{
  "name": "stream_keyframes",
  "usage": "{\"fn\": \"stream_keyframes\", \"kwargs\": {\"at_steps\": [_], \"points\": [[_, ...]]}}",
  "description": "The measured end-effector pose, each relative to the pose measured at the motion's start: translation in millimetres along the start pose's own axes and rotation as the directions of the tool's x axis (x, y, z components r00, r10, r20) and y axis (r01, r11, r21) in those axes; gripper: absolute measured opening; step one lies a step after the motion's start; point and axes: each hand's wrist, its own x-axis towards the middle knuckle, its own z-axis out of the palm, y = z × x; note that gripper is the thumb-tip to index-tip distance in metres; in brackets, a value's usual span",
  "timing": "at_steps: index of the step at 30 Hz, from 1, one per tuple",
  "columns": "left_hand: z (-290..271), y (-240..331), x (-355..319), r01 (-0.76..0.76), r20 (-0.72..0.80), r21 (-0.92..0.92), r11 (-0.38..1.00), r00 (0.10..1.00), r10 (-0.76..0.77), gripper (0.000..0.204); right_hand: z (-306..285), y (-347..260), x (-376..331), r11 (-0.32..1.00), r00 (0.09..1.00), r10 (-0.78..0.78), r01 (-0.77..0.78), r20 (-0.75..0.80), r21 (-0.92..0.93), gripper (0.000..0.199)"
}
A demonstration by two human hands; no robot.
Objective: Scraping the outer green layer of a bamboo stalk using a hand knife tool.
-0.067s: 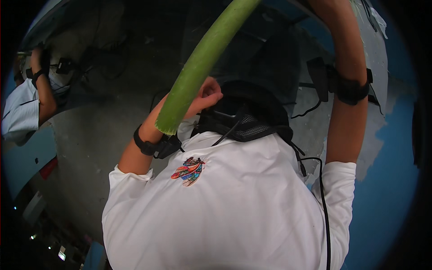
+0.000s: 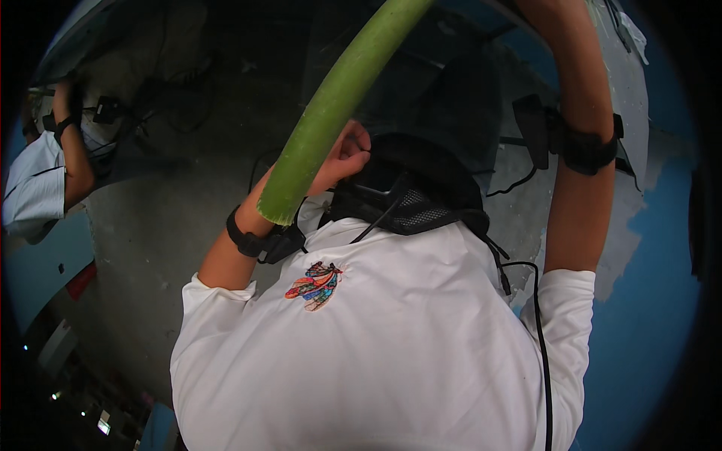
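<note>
A long, thick green stalk-like thing (image 2: 335,105) slants down from the top edge, its blunt lower end in front of my left wrist. I cannot tell its exact kind. My left hand (image 2: 344,158) is partly hidden behind it, near my waist, with fingers and thumb curled in. Whatever lies between those fingers, if anything, is too small or hidden to make out. My right forearm (image 2: 583,203) reaches up past the top edge, so the right hand is out of view. The stalk's upper end is also cut off by that edge.
Both wrists carry black strapped devices, the left one (image 2: 263,239) and the right one (image 2: 579,143). A black mesh pouch (image 2: 421,214) sits at my waist, with a black cable (image 2: 541,346) down my right side. Another person's arm (image 2: 73,161) shows at far left.
My left hand has risen slightly and its curled fingers have shifted a little. The green stalk has moved slightly to the left. My right forearm looks unchanged.
</note>
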Motion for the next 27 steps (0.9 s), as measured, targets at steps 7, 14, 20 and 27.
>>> {"fn": "stream_keyframes", "kwargs": {"at_steps": [7,14,20,27], "points": [[-5,-11,9,-0.169,0.156,0.094,0.981,0.976,0.153,0.022,23,39,11,0.786,0.939,0.269,-0.341,0.213,0.515,0.027],[-9,10,3,-0.160,0.285,0.011,0.987,0.947,0.150,0.041,-20,-35,8,0.731,0.867,0.484,-0.477,0.122,0.488,0.056],[1,24,5,-0.096,0.291,0.110,0.989,0.955,0.060,0.078,-8,-17,7,0.884,0.966,0.243,-0.258,0.089,0.391,0.037],[9,29,24,-0.017,0.258,0.184,0.983,0.966,-0.031,0.051,10,-3,2,0.998,0.999,-0.037,0.039,-0.031,0.050,0.009]]}}
